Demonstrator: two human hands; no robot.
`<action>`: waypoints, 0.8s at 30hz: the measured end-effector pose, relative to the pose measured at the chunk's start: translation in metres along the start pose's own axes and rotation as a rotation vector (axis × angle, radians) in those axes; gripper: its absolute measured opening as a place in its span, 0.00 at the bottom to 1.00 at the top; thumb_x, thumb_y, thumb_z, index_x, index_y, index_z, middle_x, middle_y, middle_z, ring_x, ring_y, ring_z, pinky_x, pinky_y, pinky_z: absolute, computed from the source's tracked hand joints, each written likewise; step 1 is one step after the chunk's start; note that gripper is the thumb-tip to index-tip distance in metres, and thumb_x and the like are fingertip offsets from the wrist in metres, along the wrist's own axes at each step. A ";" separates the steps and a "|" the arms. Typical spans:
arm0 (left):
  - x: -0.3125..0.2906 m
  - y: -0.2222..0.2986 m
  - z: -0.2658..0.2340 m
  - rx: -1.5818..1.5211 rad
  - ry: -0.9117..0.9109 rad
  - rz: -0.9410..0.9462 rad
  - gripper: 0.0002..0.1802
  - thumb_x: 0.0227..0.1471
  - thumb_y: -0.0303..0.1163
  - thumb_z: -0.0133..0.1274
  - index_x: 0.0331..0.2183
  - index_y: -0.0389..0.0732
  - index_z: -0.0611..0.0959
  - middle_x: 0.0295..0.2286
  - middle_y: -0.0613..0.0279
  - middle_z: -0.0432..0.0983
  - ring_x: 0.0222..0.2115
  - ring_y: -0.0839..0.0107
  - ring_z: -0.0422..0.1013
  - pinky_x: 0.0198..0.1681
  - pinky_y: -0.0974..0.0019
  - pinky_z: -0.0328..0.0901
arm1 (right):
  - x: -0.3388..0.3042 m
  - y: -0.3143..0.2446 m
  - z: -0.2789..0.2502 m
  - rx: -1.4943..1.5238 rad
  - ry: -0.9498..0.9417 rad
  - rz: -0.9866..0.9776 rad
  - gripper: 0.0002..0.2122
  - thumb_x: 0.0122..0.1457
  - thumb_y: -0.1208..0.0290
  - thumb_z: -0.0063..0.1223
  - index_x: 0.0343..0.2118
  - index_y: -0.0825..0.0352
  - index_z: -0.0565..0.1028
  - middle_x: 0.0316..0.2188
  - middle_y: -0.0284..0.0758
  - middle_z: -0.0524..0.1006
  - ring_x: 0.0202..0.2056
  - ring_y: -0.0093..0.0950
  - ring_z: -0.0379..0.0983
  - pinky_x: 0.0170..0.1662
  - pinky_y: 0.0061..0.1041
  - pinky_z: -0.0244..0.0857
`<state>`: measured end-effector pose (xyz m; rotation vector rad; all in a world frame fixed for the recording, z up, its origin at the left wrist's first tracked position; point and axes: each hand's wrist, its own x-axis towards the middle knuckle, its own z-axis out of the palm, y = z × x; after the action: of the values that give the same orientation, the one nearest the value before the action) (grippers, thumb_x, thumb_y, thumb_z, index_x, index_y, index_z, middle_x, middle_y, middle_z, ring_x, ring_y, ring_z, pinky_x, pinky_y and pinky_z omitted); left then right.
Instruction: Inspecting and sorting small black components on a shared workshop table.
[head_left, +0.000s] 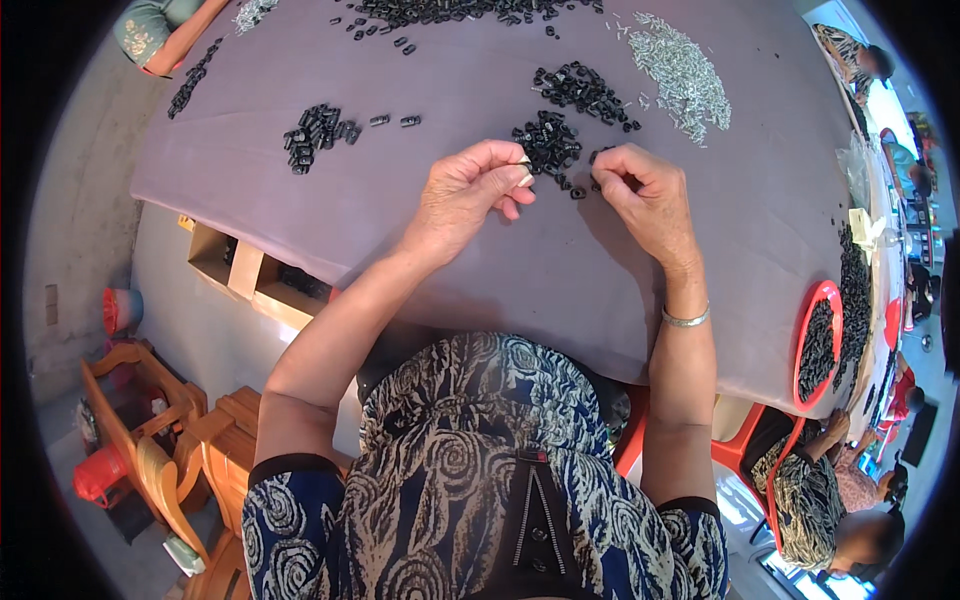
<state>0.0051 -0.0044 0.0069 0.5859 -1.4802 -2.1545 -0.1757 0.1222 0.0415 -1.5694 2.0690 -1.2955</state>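
Over the grey-purple cloth, my left hand (462,198) is closed in a pinch, thumb against forefinger. A dark speck shows at its fingertips, too small to name. To its right my right hand (646,195) is also closed, fingers curled, with something black partly hidden at the tips. Between and just beyond the hands lies a pile of small black plastic parts (552,143), with a few loose ones beside it. Behind that spreads a second pile of small black parts (583,92). Further left sits a group of black cylindrical pieces (315,137).
Small shiny silver pins (682,75) lie heaped at the far right. A long heap of black parts (440,10) runs along the far edge. A red basin (818,345) of black parts stands at right. Cardboard boxes (245,268) sit below the left edge. Other people are around the table.
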 end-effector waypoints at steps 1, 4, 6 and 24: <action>0.000 0.000 0.001 0.029 -0.012 0.000 0.07 0.56 0.28 0.49 0.36 0.36 0.78 0.28 0.65 0.75 0.28 0.78 0.72 0.29 0.75 0.67 | 0.000 -0.001 -0.002 -0.017 -0.082 0.021 0.02 0.49 0.81 0.51 0.26 0.68 0.74 0.19 0.30 0.71 0.20 0.19 0.65 0.25 0.19 0.60; 0.001 -0.001 0.001 0.028 -0.014 0.002 0.07 0.56 0.27 0.48 0.36 0.35 0.78 0.28 0.65 0.74 0.28 0.78 0.72 0.29 0.75 0.67 | 0.000 0.001 -0.003 -0.038 -0.146 0.017 0.01 0.48 0.80 0.51 0.25 0.69 0.73 0.19 0.31 0.70 0.20 0.22 0.65 0.25 0.21 0.60; 0.001 -0.001 0.001 0.038 -0.014 0.001 0.07 0.56 0.27 0.48 0.35 0.35 0.78 0.28 0.65 0.74 0.28 0.79 0.71 0.28 0.75 0.67 | -0.001 0.001 0.001 -0.049 -0.147 -0.007 0.01 0.48 0.80 0.51 0.25 0.69 0.74 0.19 0.32 0.70 0.20 0.24 0.65 0.25 0.23 0.60; 0.001 -0.004 0.003 0.094 -0.030 0.020 0.08 0.57 0.26 0.47 0.38 0.34 0.77 0.29 0.64 0.74 0.27 0.78 0.71 0.29 0.75 0.67 | -0.004 -0.011 0.031 -0.373 -0.040 -0.131 0.04 0.40 0.78 0.54 0.19 0.67 0.70 0.19 0.34 0.68 0.25 0.34 0.69 0.28 0.33 0.65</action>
<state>0.0021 -0.0013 0.0046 0.5711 -1.6035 -2.0967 -0.1467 0.1099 0.0310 -1.8918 2.3169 -0.9417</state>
